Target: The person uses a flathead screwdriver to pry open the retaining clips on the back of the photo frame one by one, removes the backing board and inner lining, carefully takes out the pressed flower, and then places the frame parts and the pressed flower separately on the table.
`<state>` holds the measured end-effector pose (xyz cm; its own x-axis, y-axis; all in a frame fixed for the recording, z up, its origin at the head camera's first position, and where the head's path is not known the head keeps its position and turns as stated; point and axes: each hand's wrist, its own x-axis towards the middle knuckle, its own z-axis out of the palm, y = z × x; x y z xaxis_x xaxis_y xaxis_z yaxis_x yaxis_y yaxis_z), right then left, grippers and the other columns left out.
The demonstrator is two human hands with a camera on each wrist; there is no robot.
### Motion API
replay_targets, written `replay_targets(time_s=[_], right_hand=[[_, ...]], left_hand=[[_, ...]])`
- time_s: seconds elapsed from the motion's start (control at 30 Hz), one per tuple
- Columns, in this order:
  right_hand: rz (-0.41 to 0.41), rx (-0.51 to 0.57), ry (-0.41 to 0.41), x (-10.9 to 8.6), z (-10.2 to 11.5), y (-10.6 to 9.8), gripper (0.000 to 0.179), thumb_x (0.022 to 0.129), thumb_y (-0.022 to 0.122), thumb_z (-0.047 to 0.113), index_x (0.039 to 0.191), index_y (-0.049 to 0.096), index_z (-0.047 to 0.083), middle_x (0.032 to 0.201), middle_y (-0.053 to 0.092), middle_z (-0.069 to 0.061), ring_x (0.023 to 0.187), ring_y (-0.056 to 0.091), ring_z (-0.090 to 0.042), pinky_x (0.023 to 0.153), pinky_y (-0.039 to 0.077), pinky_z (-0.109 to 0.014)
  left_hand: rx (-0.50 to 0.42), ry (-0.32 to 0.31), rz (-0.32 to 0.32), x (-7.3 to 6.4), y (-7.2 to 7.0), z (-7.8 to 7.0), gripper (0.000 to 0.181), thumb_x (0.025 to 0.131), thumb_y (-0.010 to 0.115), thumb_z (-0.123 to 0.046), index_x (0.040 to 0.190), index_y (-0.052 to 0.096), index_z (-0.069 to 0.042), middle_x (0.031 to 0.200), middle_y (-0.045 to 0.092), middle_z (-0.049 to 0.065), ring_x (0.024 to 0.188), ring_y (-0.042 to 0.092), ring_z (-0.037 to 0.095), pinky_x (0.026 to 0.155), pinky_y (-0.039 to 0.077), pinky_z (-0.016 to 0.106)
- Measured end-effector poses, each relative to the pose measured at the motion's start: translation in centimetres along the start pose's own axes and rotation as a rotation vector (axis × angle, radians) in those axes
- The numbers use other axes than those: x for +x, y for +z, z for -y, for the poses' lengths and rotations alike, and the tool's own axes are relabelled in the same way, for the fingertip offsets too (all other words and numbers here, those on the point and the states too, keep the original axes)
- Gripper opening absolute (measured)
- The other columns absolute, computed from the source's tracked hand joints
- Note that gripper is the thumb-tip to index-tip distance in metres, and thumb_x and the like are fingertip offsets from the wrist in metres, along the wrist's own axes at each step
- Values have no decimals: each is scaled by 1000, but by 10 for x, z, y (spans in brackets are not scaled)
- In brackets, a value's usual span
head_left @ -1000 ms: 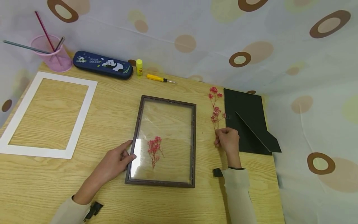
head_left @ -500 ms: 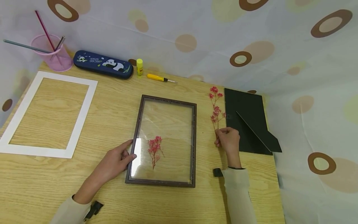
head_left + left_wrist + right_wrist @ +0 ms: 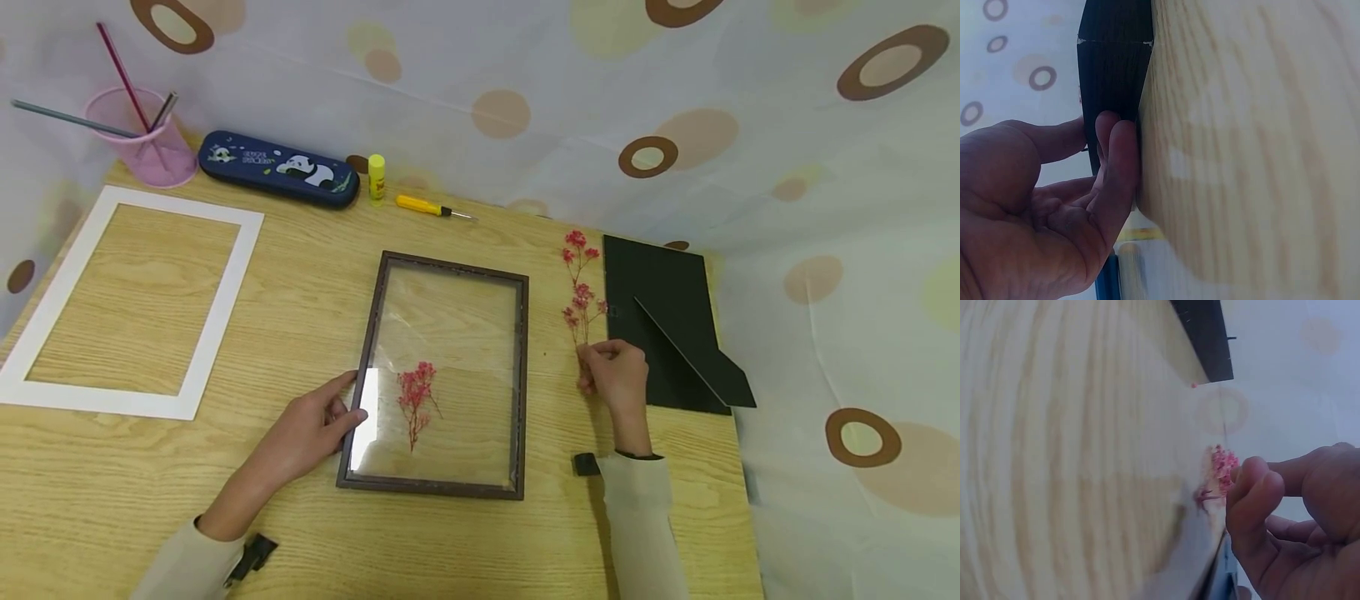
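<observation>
A dark brown picture frame point(image 3: 431, 492) with a clear pane lies mid-table. Within it rests a small sprig of pink dried flowers point(image 3: 415, 392). My left hand point(image 3: 303, 437) holds the frame's left side, the thumb over the top edge and the fingers against the outer side, as the left wrist view shows the dark side point(image 3: 1113, 75) close up. To the right of the frame, my right hand point(image 3: 617, 375) pinches the stems of a longer pink dried flower sprig point(image 3: 580, 296). Its blossoms point(image 3: 1224, 464) show beyond the fingertips in the right wrist view.
A black backing board point(image 3: 656, 275) with a raised stand leg lies at the right. The white mat point(image 3: 150, 404) lies left. Along the back stand a pink pen cup point(image 3: 161, 158), a panda pencil case point(image 3: 277, 171), a glue stick point(image 3: 377, 179) and a yellow screwdriver point(image 3: 420, 205).
Both hands keep their holds on the frame and the sprig. The right hand has shifted very slightly to the right; the view itself has drifted a little.
</observation>
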<state>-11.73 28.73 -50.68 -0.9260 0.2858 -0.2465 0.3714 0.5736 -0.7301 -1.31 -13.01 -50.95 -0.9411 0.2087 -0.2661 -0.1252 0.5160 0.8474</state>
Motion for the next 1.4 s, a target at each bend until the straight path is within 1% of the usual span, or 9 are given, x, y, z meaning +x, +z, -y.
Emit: replay_targets(time_s=[0.3,0.53,0.63,0.73,0.8,0.97,1.03,1.2,1.4], right_hand=[[-35,-7,-68,-25,23,-5,26,96,68,23,103,66,-2,84,70,-25,45,63,-20,45,52,-29],[-27,42,-139,-50,49,2,39,92,73,37,107,67,1,84,68,-25,43,60,-20,44,50,-29],[-8,60,-156,-64,61,10,43,91,73,40,107,67,1,84,67,-23,47,62,-28,45,50,-30],[47,47,-157,-79,72,22,48,90,74,43,112,67,0,82,67,-18,54,64,-38,47,51,-32],[104,-3,-163,-89,78,33,50,90,74,42,113,67,-2,81,66,-13,56,63,-35,50,51,-32],[283,-200,-166,-109,89,61,57,88,74,47,115,66,-3,79,64,-5,60,57,-16,59,48,-31],[336,-250,-181,-117,92,72,61,87,75,50,115,66,-4,77,63,-3,62,55,-15,59,48,-31],[383,-358,-262,-133,95,95,68,86,72,56,112,65,-6,76,63,-5,63,56,-16,61,50,-33],[412,-485,-269,-145,96,113,69,84,71,61,108,64,-3,91,68,-16,76,66,-27,64,54,-39]], left_hand=[[-3,-10,11,-1,-1,-1,61,97,67,-18,145,42,10,77,62,2,58,52,12,52,44,27],[-3,-4,3,1,-1,-1,61,97,67,-17,145,42,10,76,62,1,58,52,12,52,44,27],[0,-1,2,1,-1,-1,61,97,67,-16,145,42,11,76,62,1,58,52,12,53,44,27],[2,-4,3,1,-1,-1,61,96,67,-16,145,42,10,76,61,1,58,51,12,53,44,27],[3,-7,4,1,0,-1,61,96,67,-16,145,42,10,76,61,1,57,51,12,53,44,27],[-5,-10,5,1,0,0,61,97,67,-18,146,42,10,76,62,2,58,52,12,52,44,27],[-9,-9,2,1,0,0,61,97,67,-18,146,42,9,76,62,2,58,52,11,52,44,27],[-10,-3,-4,0,1,1,61,97,67,-19,146,43,9,75,61,1,57,52,11,52,44,26],[-3,0,-9,0,1,1,60,97,68,-18,145,44,9,75,61,1,58,52,11,52,44,26]])
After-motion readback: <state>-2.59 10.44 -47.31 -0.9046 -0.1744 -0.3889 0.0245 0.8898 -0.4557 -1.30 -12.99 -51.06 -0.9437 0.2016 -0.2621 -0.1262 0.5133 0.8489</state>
